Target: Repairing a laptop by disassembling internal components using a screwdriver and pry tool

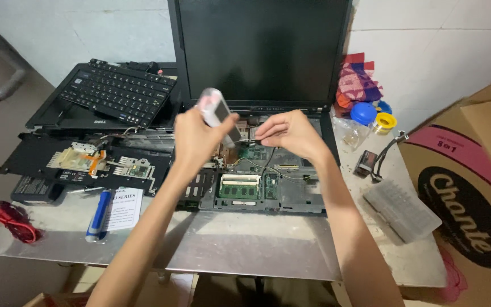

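The left hand (195, 136) is wrapped tight round a small pale tool (216, 113), a stubby screwdriver or the like by the look of it, with its fat whitish handle sticking up and away toward the dark screen (262, 48) and its working end slanting down and to the right into the opened laptop (291, 196). So the tool's long axis runs on a diagonal, handle high at the upper left, tip low near the middle of the bared circuit board, just below the hinge. The right hand (288, 133) hovers right beside that tip, fingers pinched together on something very small, a thin wire or a screw; I cannot tell which. The risk I see is the tip skating off at that slant and scraping the green board or snagging the thin wires (268, 167) that loop across it, since the two hands crowd one tight spot. Whatever tiny bit the right fingers grip could also drop into the open chassis near the memory sticks (238, 186) and be hard to fish out. Off to the left a second black laptop (112, 91) and a stripped panel (86, 162) lie on the metal table (245, 244), with a blue pen-like tube (98, 215) near the front edge, well apart from the hands.
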